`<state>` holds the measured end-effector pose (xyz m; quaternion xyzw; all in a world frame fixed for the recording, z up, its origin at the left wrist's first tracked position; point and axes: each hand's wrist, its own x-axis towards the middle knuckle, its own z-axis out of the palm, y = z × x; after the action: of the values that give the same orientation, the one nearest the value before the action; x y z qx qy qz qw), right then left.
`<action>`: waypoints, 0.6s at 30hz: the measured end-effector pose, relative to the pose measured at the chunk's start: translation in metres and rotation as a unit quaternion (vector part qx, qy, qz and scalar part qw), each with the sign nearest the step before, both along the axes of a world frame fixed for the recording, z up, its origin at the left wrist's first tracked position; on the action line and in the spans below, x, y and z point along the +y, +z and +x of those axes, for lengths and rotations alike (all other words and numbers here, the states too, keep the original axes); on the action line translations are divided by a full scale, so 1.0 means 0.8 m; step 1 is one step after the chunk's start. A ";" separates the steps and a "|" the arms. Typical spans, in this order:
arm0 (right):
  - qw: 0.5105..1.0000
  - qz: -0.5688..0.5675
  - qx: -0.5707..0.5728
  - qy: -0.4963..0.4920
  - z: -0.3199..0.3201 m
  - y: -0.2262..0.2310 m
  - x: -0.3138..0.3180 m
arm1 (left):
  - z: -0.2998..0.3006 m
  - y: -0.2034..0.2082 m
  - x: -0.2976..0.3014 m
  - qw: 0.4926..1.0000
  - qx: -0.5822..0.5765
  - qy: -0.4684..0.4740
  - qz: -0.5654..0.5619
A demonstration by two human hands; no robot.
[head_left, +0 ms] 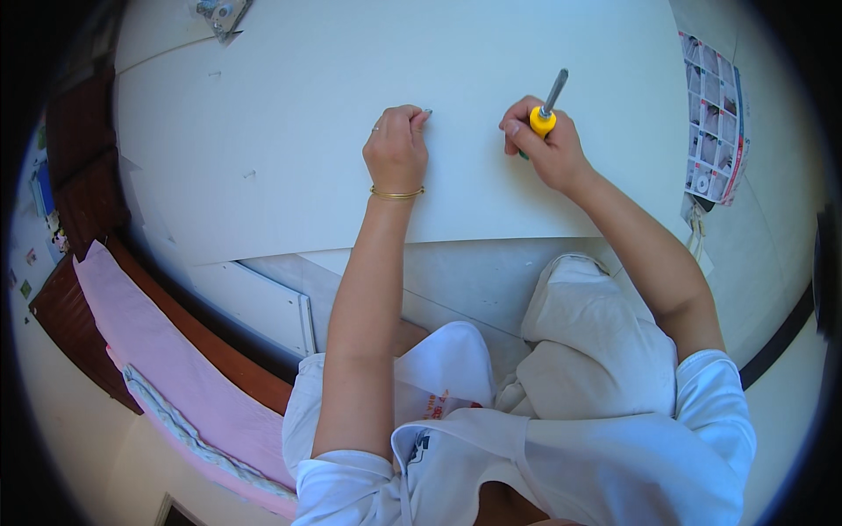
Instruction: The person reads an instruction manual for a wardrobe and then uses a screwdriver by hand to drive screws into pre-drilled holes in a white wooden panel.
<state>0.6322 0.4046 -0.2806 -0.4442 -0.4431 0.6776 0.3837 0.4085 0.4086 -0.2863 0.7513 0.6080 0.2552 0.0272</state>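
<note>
A large white board (324,197) lies flat in front of me. Over its middle, my left hand (395,145) is closed, palm down, pinching a small metal fastener (428,111) whose tip shows beside the thumb and forefinger. To the right, my right hand (554,151) wraps round the yellow and green handle of a screwdriver (544,120). The metal shaft points up and away, clear of the board's surface. Two small fasteners stand on the left part of the board, one nearer (250,174) and one farther off (214,74).
A clear plastic bag of small hardware (223,14) lies at the far left. A printed picture sheet (712,123) sits beyond the right edge. White panels (254,296) rest on the floor at near left, by a wooden bench with a pink cloth (175,337).
</note>
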 end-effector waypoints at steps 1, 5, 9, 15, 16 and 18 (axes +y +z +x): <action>1.000 0.007 -0.014 0.002 -0.001 -0.002 0.004 | 0.001 0.000 0.001 1.000 0.012 -0.003 0.013; 0.997 0.052 -0.052 0.022 -0.004 -0.004 0.008 | 0.003 0.008 0.005 0.996 0.075 -0.023 0.045; 0.998 0.036 -0.035 0.022 -0.006 -0.001 0.007 | 0.003 0.015 0.016 0.983 0.150 -0.100 0.023; 0.999 -0.003 -0.025 0.024 -0.002 0.010 0.010 | 0.001 0.009 0.016 0.992 0.084 -0.089 -0.005; 0.998 -0.016 -0.055 0.019 0.000 0.014 0.010 | 0.002 0.007 0.013 0.995 0.059 -0.081 -0.002; 0.995 -0.040 -0.089 0.027 0.004 0.026 0.009 | 0.005 0.002 0.007 0.998 -0.018 -0.048 -0.026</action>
<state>0.6351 0.4117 -0.2600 -0.5057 -0.4596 0.6629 0.3060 0.4126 0.4145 -0.2849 0.7741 0.5769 0.2512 0.0698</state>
